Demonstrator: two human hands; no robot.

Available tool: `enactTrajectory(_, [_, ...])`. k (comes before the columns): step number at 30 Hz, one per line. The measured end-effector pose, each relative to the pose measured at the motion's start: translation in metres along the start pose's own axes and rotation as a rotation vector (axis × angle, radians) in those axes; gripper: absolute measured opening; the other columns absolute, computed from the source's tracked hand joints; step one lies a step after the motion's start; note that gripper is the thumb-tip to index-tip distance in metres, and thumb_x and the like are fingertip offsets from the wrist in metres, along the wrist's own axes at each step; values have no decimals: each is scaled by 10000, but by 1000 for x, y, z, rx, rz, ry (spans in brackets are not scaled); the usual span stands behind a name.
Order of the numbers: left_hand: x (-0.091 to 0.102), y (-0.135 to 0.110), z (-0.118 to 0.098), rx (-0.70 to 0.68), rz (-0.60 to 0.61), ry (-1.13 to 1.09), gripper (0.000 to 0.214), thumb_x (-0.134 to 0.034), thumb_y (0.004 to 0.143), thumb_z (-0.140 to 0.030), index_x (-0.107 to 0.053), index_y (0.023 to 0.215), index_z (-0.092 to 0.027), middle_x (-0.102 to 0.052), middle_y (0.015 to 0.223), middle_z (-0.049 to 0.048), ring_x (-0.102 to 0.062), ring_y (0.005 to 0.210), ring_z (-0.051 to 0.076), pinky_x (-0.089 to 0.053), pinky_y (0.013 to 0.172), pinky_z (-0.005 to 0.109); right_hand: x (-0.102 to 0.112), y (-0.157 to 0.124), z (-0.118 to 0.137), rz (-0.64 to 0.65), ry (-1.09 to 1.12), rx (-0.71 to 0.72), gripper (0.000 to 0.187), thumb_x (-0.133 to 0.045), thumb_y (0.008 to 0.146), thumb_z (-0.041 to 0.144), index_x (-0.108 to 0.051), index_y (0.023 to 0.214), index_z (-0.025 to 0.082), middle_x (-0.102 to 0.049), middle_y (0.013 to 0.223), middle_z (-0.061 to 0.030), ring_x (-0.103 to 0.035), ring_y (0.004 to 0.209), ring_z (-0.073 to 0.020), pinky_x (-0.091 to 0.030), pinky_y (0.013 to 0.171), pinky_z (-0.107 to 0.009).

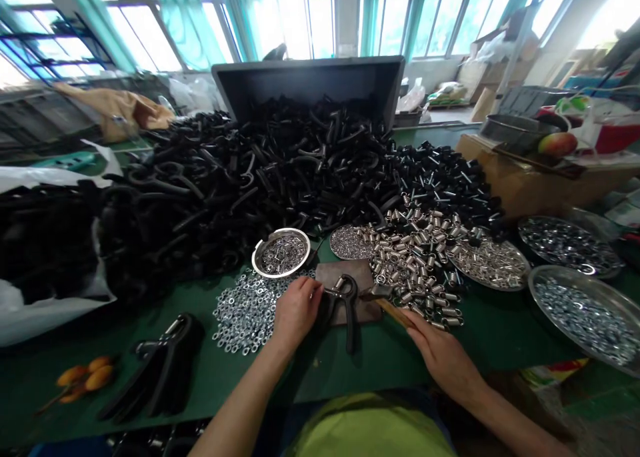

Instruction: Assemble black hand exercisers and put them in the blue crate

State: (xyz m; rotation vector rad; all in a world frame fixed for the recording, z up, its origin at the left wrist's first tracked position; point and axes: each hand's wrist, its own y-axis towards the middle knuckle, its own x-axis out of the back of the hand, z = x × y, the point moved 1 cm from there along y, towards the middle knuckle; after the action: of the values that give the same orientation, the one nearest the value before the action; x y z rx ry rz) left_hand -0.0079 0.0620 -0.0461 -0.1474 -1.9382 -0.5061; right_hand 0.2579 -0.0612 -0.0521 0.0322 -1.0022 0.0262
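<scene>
A black hand grip exerciser with a metal spring lies on a flat metal plate, its handles pointing towards me. At its upper left side, my left hand is closed, with thumb and fingertips pinched on the exerciser near a thin metal part; exactly which part they grip is hard to see. My right hand is wrapped round the wooden handle of a hammer. The hammer's dark head is over the plate's right side, close to the exerciser.
Black handles are heaped across the back before a grey bin. Loose springs lie right of the plate, nuts left. Metal dishes hold small parts. Exercisers and orange fruit sit front left.
</scene>
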Motion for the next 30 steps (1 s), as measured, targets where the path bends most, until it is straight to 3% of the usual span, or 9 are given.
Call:
enactTrajectory(4, [12, 44, 16, 45, -64, 48, 170, -480, 868, -265, -630, 883, -186, -609, 889, 52, -571, 830, 187, -430, 719, 278, -14, -7, -15, 19, -48, -18, 395, -312, 932, 277, -461, 1297, 258, -651, 1154, -24, -656, 958, -204, -541, 763, -327])
enactTrajectory(6, [7, 69, 15, 26, -14, 59, 167, -487, 859, -243, -643, 886, -188, -611, 902, 53, -569, 865, 191, -427, 746, 279, -19, -6, -17, 10, -95, -6, 394, -316, 926, 277, -481, 1284, 254, -660, 1137, -29, -670, 914, -215, -545, 726, -327])
enactTrajectory(9, [-16, 104, 1, -26, 130, 49, 167, -501, 846, -221, -656, 903, -198, -617, 921, 47, -573, 885, 179, -428, 772, 264, -22, -4, -18, 18, -148, 5, 400, -307, 926, 274, -499, 1273, 223, -674, 1102, -57, -684, 853, -238, -547, 687, -349])
enactTrajectory(13, [-57, 138, -17, -36, 203, 49, 147, -583, 792, -226, -657, 911, -183, -622, 952, 63, -583, 905, 188, -438, 778, 261, -23, -4, -19, 34, -162, -5, 401, -299, 931, 270, -495, 1276, 208, -682, 1079, -81, -683, 857, -250, -542, 708, -370])
enactTrajectory(18, [-83, 152, -22, -9, 233, 45, 126, -534, 821, -201, -646, 865, -161, -636, 928, 88, -596, 886, 197, -442, 784, 280, -24, -5, -18, 51, -118, -21, 398, -310, 934, 271, -468, 1297, 230, -676, 1092, -76, -679, 873, -228, -535, 761, -367])
enactTrajectory(23, [-84, 155, -18, 21, 225, 4, 156, -547, 819, -224, -626, 944, -173, -626, 1007, 97, -579, 962, 210, -424, 842, 298, -22, -5, -14, 84, -136, -50, 405, -317, 934, 265, -450, 1316, 240, -670, 1102, -82, -675, 887, -247, -539, 739, -388])
enactTrajectory(30, [-88, 161, -21, 81, 224, -155, 62, -590, 760, -156, -635, 793, -183, -649, 929, 86, -588, 940, 215, -413, 843, 304, -19, -6, -11, 70, -172, -34, 393, -330, 926, 240, -487, 1285, 210, -679, 1078, -94, -682, 855, -253, -548, 699, -382])
